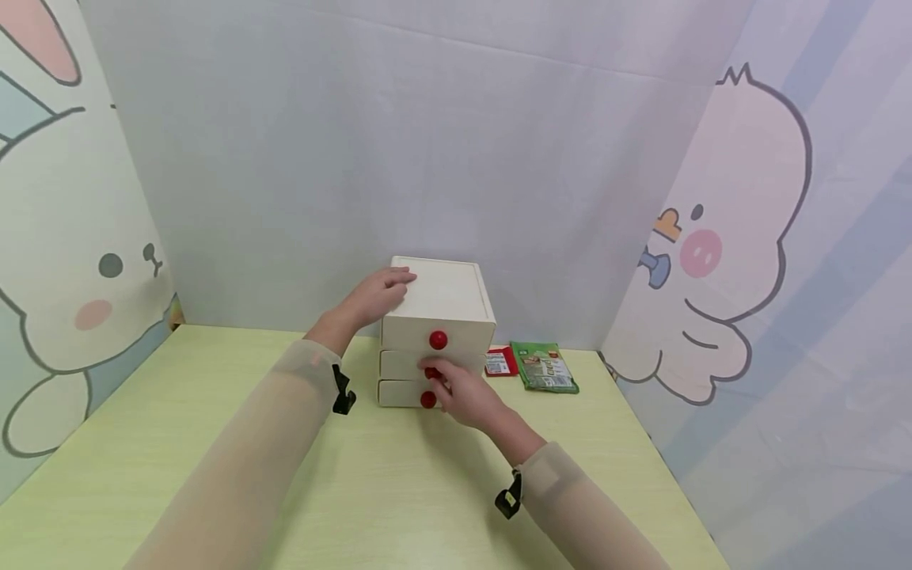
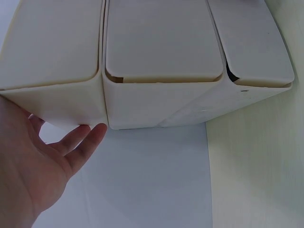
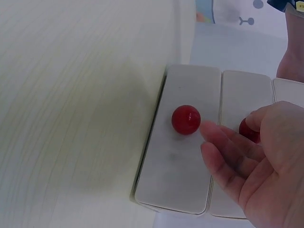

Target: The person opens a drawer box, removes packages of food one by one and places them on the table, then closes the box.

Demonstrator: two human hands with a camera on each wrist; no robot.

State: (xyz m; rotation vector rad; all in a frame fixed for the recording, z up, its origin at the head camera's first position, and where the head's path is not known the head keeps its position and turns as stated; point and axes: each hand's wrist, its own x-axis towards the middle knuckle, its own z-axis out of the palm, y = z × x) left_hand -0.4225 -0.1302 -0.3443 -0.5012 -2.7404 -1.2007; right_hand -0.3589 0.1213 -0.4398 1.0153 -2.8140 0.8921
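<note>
A white chest [image 1: 445,291] of three stacked drawers stands on the table, each drawer front with a round red knob. My left hand [image 1: 374,298] steadies the chest at its upper left, fingers over the top edge; the left wrist view shows fingertips along the side of the top drawer section [image 2: 57,102]. With thumb and finger, my right hand [image 1: 473,393] pinches the middle knob [image 3: 248,133], partly covered by those fingers. Its other fingers lie close to the bottom knob [image 3: 186,119]. Above them the top knob [image 1: 438,340] is untouched. All three drawers sit in the chest.
Right of the chest lie a red packet [image 1: 502,362] and a green packet [image 1: 545,367] on the pale yellow-green table [image 1: 370,483]. Behind rises a pale curtain [image 1: 427,142], with printed cartoon animals on both sides.
</note>
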